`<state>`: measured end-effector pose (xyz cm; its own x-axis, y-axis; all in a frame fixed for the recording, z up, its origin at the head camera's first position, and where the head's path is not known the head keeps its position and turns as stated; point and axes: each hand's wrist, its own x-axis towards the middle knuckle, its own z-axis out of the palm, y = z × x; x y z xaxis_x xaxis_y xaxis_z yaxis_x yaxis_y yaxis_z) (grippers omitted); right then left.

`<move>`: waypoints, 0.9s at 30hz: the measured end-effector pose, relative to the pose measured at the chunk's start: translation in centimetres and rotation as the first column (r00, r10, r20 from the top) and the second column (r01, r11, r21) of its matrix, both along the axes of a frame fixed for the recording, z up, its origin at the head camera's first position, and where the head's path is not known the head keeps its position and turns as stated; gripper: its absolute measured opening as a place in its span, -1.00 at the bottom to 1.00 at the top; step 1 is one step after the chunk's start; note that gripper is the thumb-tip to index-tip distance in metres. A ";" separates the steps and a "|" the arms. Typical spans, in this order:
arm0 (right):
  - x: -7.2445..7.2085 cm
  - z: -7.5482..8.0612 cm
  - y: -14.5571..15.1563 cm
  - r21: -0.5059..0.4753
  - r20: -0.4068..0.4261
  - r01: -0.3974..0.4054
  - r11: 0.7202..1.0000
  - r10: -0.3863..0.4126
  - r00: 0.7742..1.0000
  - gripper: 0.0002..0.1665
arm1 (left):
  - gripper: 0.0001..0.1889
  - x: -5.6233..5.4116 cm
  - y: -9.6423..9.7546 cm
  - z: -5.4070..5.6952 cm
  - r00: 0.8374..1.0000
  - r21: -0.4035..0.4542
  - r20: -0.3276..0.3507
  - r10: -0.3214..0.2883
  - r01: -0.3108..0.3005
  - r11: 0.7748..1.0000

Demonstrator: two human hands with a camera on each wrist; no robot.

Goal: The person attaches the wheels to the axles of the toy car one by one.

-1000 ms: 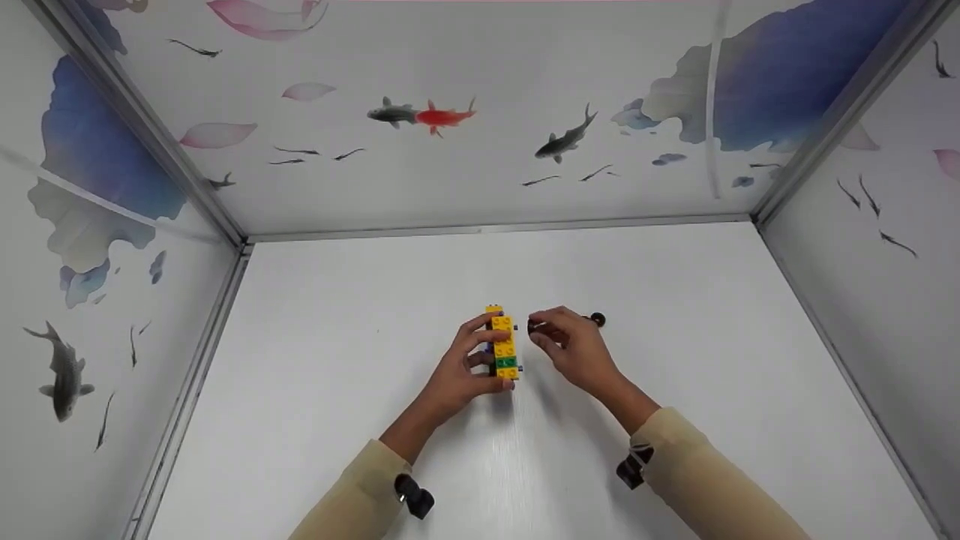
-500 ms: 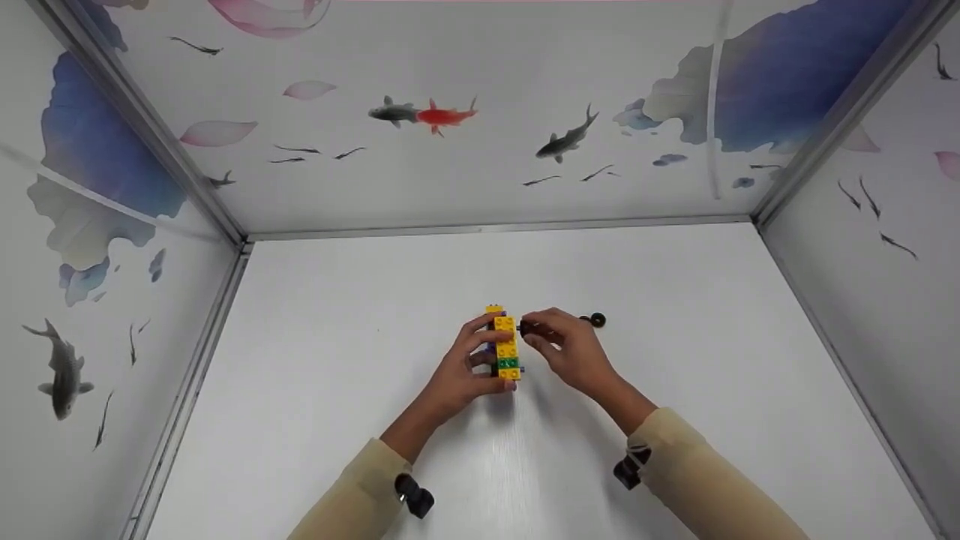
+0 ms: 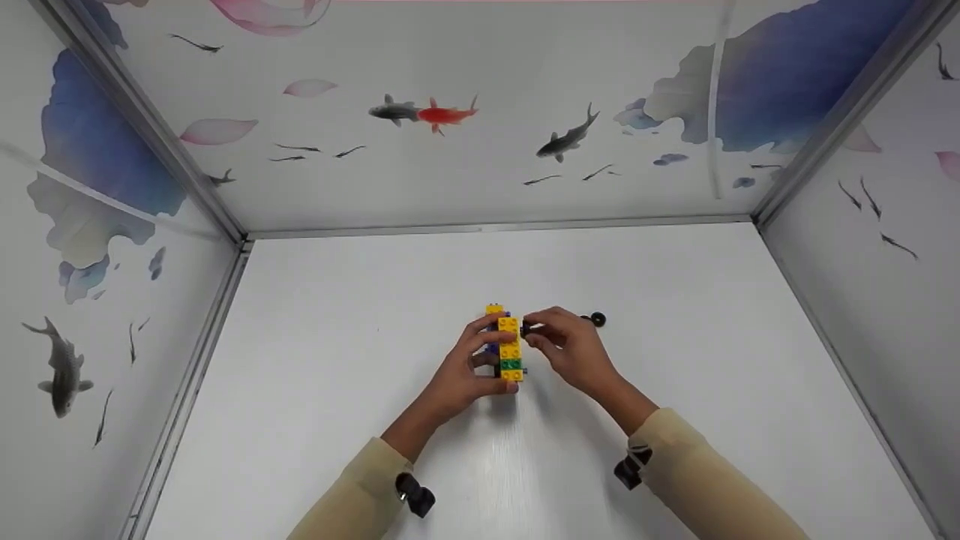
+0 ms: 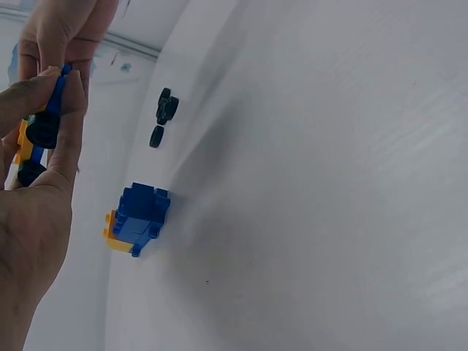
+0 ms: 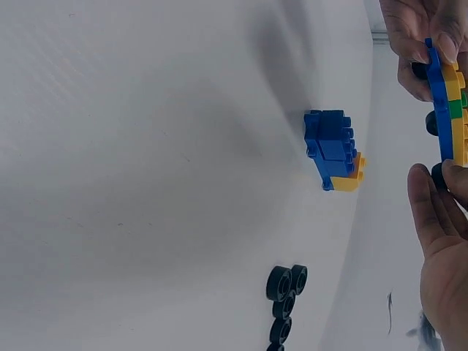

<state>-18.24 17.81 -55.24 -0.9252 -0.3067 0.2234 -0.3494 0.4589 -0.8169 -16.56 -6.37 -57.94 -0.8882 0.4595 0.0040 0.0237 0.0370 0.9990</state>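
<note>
In the head view my left hand [image 3: 459, 369] grips a long toy-brick vehicle base [image 3: 510, 349] with yellow and green bricks on top. The right wrist view shows its blue underside strip and black wheels [image 5: 432, 123] along one side. My right hand [image 3: 576, 351] pinches a black toy wheel [image 5: 439, 175] between thumb and fingers, right against the base's side near its far end. A short axle stub [image 3: 524, 371] sticks out nearer to me. Fingers hide part of the base and most of the pinched wheel.
Behind the left hand stands a second blue and yellow brick build [image 4: 139, 212] on the white table [image 3: 337, 337]. Several loose black wheels [image 5: 280, 284] lie beyond the right hand. Printed walls [image 3: 480, 180] enclose the table at the back and both sides.
The right hand has moved left, bringing the wheel from a gap away up to the base's side. The left hand has shifted slightly right with the base.
</note>
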 end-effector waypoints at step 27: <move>0.2 0.9 -0.3 0.044 -0.098 0.046 0.998 -0.042 0.994 -0.65 | -0.27 0.3 0.7 0.4 0.996 0.063 0.092 0.001 -0.007 0.998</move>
